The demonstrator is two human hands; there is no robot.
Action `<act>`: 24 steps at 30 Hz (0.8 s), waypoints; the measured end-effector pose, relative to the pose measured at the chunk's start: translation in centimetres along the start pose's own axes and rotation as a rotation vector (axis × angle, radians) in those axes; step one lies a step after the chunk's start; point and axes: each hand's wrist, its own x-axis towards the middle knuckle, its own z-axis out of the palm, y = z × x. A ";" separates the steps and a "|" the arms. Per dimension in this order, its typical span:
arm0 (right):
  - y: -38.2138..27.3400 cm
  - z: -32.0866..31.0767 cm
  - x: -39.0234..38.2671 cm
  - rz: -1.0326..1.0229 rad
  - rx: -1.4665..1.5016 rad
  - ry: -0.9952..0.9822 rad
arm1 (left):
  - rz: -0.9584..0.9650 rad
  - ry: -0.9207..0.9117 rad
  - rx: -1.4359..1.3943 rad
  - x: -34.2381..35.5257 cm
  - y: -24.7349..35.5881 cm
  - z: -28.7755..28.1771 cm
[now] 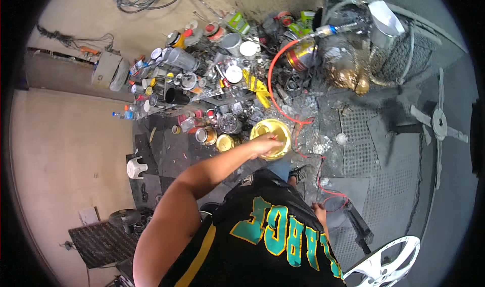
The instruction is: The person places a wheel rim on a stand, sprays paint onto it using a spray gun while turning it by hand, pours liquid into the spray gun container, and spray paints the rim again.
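My left arm reaches out over a gold-coloured bowl [287, 135], and my left hand [265, 144] is above its opening with the fingers curled. Whatever those fingers hold, if anything, is hidden. Gold liquid or coating shows on the bowl's inside. Low beside my right hip is my right hand [320, 212], seen only in part; its fingers are too small and covered to read. An open tin with gold contents [225, 143] stands just left of the bowl, and another tin [206, 135] is beside that one.
Many cans, cups and bottles crowd the messy bench [204, 105]. An orange hose [271, 80] loops down to the floor. At right stands a grey spoked piece [439, 124]; a white wheel rim [386, 264] is at lower right. A white stool [136, 168] sits left.
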 end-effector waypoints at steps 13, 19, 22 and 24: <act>5.3 7.7 -2.2 0.114 0.074 0.237 | -0.326 0.164 -0.223 9.7 -22.6 -25.4; 12.6 21.1 -7.0 -0.263 -0.497 0.096 | -0.403 0.223 -0.308 12.0 -29.4 -31.4; 10.7 22.7 -11.4 -0.145 -0.615 0.141 | -0.393 0.210 -0.331 13.6 -30.5 -32.3; 9.1 22.7 -14.0 -0.119 -0.347 0.044 | -0.387 0.216 -0.356 14.6 -32.1 -33.3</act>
